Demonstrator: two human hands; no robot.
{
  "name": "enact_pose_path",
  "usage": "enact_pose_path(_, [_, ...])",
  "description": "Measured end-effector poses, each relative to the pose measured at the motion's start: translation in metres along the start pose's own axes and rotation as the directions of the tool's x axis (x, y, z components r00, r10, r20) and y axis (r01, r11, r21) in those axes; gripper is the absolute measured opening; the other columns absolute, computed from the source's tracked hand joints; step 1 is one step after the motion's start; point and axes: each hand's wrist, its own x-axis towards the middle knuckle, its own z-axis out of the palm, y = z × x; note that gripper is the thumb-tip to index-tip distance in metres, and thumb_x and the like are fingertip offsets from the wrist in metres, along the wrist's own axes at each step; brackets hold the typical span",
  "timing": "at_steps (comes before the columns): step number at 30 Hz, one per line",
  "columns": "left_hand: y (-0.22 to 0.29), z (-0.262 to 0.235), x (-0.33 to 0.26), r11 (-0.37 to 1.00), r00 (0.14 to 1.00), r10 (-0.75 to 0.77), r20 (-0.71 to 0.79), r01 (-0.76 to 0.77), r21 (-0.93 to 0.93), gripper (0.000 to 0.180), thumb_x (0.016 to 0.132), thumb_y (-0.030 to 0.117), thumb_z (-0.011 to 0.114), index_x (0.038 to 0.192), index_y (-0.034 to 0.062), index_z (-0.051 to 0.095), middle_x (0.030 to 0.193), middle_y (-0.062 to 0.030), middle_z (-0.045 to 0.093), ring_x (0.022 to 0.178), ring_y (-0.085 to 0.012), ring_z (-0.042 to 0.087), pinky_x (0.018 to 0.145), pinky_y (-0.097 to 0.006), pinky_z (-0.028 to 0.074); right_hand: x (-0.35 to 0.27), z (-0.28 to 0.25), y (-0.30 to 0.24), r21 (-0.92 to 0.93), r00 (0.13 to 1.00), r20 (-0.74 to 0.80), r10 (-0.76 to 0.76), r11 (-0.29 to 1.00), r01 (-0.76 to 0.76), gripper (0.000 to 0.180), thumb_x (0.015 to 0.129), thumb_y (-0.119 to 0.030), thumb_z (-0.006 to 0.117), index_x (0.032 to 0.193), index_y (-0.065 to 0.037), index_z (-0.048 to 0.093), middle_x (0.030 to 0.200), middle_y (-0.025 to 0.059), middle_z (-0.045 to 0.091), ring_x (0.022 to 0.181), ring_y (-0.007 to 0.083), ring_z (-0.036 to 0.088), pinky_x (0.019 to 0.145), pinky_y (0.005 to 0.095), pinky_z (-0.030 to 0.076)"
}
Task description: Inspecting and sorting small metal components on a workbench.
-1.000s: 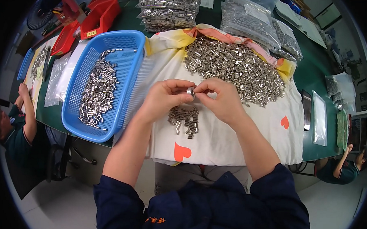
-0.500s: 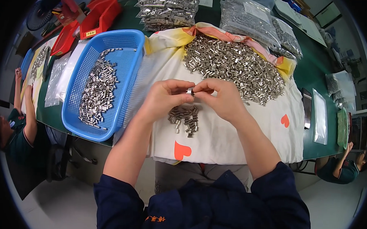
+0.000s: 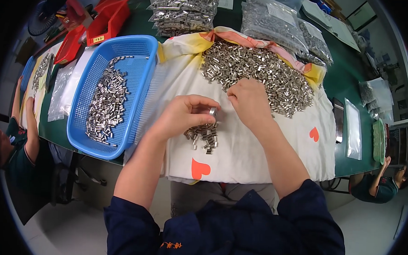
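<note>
A bright, rounded metal piece (image 3: 213, 111) pinched in the left hand (image 3: 188, 114), short silvery cylinders (image 3: 206, 139) clustered loosely on white cloth (image 3: 243, 159) beneath, a broad mound of small cylinders (image 3: 261, 61) jumbled beyond, partly hidden by the right hand (image 3: 250, 102).

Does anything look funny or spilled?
No spill that I can see: the metal bits lie in piles on the cloth and in the blue basket. Only the cloth's far edge looks odd, bunched up instead of flat.

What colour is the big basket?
Blue; the head view shows the basket best.
</note>
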Motion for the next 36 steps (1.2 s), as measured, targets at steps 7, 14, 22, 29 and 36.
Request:
enact_pose_path(7, [-0.008, -0.009, 0.004, 0.972, 0.991, 0.070, -0.118, -0.094, -0.216, 0.035, 0.074, -0.006, 0.059, 0.108, -0.0024, 0.053, 0.100, -0.0084, 0.059, 0.087, -0.0120, 0.057, 0.077, -0.024, 0.047, 0.001, -0.020, -0.028, 0.660, 0.975, 0.160, 0.156, 0.717, -0.223, 0.009, 0.073, -0.010, 0.059, 0.079, -0.004, 0.062, 0.080, 0.0069, 0.060, 0.076, 0.0201, 0.058, 0.066, 0.0312, 0.046])
enact_pose_path(14, [-0.003, -0.006, 0.003, 0.970, 0.988, 0.080, -0.134, -0.108, -0.216, 0.033, 0.075, -0.001, 0.062, 0.107, -0.0049, 0.053, 0.096, -0.0092, 0.061, 0.084, -0.0131, 0.059, 0.075, -0.024, 0.048, -0.001, -0.017, -0.031, 0.645, 0.984, 0.142, 0.103, 0.745, -0.171, 0.010, 0.073, -0.009, 0.059, 0.080, -0.003, 0.062, 0.079, 0.0069, 0.062, 0.070, 0.0178, 0.060, 0.064, 0.0277, 0.048])
enact_pose_path(22, [-0.005, -0.003, 0.002, 0.981, 0.987, 0.059, -0.152, -0.086, -0.173, 0.032, 0.074, -0.004, 0.061, 0.106, -0.0040, 0.055, 0.096, -0.0093, 0.061, 0.082, -0.0121, 0.059, 0.075, -0.023, 0.048, -0.007, -0.006, -0.038, 0.393, 0.993, -0.114, -0.002, 0.918, 0.047, 0.007, 0.071, -0.006, 0.062, 0.076, -0.003, 0.062, 0.077, 0.0049, 0.062, 0.072, 0.0155, 0.059, 0.064, 0.0274, 0.046])
enact_pose_path(29, [-0.004, -0.004, 0.003, 0.981, 0.985, 0.065, -0.159, -0.092, -0.169, 0.034, 0.074, -0.006, 0.061, 0.107, -0.0050, 0.055, 0.095, -0.0103, 0.061, 0.083, -0.0135, 0.059, 0.075, -0.023, 0.048, -0.004, -0.012, -0.030, 0.624, 0.997, 0.019, 0.068, 0.779, -0.065, 0.010, 0.071, -0.009, 0.062, 0.080, -0.004, 0.060, 0.077, 0.0083, 0.062, 0.070, 0.0207, 0.060, 0.063, 0.0299, 0.047])
enact_pose_path(36, [0.001, 0.004, 0.000, 0.999, 0.991, 0.030, -0.131, -0.032, -0.013, 0.034, 0.072, -0.004, 0.064, 0.105, -0.0035, 0.057, 0.092, -0.0062, 0.062, 0.082, -0.0106, 0.058, 0.074, -0.022, 0.048, 0.006, -0.017, -0.007, 0.610, 0.970, 0.191, 0.152, 0.756, -0.238, 0.016, 0.073, -0.012, 0.061, 0.087, -0.005, 0.062, 0.077, 0.0075, 0.062, 0.068, 0.0184, 0.060, 0.063, 0.0288, 0.046])
